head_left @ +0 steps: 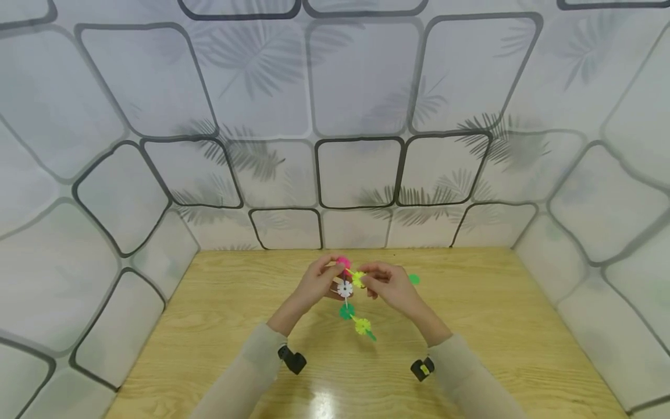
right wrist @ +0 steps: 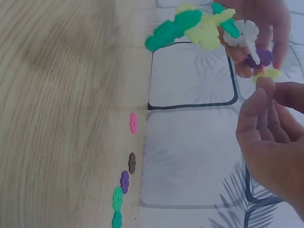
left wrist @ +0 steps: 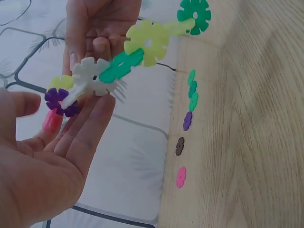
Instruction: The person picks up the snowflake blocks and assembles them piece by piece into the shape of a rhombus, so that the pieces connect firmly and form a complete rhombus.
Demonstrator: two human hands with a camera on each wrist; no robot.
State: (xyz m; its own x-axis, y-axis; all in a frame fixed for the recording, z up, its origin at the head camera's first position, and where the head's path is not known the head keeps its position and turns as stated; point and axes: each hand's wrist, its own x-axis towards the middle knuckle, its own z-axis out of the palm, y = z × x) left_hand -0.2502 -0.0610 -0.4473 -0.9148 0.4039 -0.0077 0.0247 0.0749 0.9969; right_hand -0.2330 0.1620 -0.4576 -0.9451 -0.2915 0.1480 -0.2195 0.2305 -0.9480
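A chain of slotted, flower-shaped plastic discs hangs between the hands over the table. My left hand (head_left: pixel 316 279) grips its upper end near a pink disc (head_left: pixel 343 263), with fingers behind the white disc (left wrist: pixel 92 76) and purple disc (left wrist: pixel 61 102). From the white one the chain runs through a green disc (head_left: pixel 347 311) and a yellow-green disc (left wrist: pixel 148 42) to a green end disc (left wrist: pixel 194 16). My right hand (head_left: pixel 389 285) pinches another yellow disc (head_left: pixel 358 279) beside the pink one, partly covered by its fingertips.
Loose discs lie in a row on the wooden table (head_left: pixel 471 326): a pink disc (right wrist: pixel 133 123), a brown disc (right wrist: pixel 132 163), a purple disc (right wrist: pixel 124 182) and several green ones, including a green disc (head_left: pixel 414 279) beyond my right hand. A patterned wall covering (head_left: pixel 356 174) stands behind the table.
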